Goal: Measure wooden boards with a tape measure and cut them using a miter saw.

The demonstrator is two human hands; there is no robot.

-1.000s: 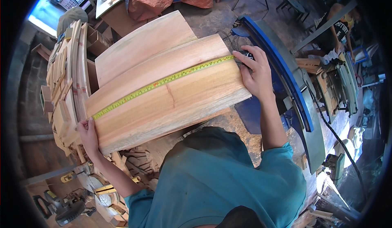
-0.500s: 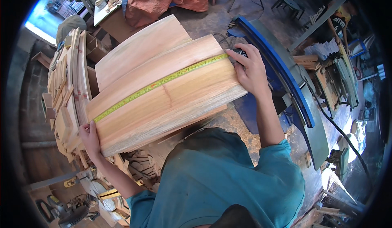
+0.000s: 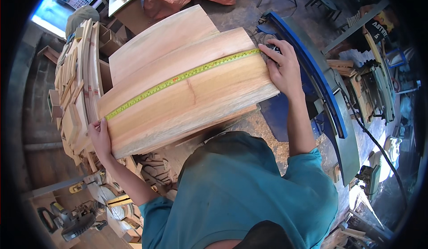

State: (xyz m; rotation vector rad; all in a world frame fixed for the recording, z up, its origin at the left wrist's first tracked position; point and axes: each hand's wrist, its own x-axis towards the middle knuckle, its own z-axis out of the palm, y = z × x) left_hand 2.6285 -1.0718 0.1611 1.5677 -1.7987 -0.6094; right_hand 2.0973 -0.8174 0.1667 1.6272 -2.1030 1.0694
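Workshop floor [image 3: 244, 15] behind; still stretching tape measure [image 3: 183, 75] across board [image 3: 156, 117].
Pinching its end with left hand [image 3: 100, 138], curling fingers of right hand [image 3: 287, 70] round case [image 3: 277, 49], keeping same span.

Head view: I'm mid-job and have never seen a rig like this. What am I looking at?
No robot here: the left grip and right grip are a person's bare hands. A head-worn camera looks down past the teal shirt; its fisheye lens bends straight edges. A yellow measuring tape lies across a wooden board, with another board beyond it. The left grip is closed at the tape's end, by the board's left edge; the right grip is at its other end, partly hiding a dark object I cannot identify.
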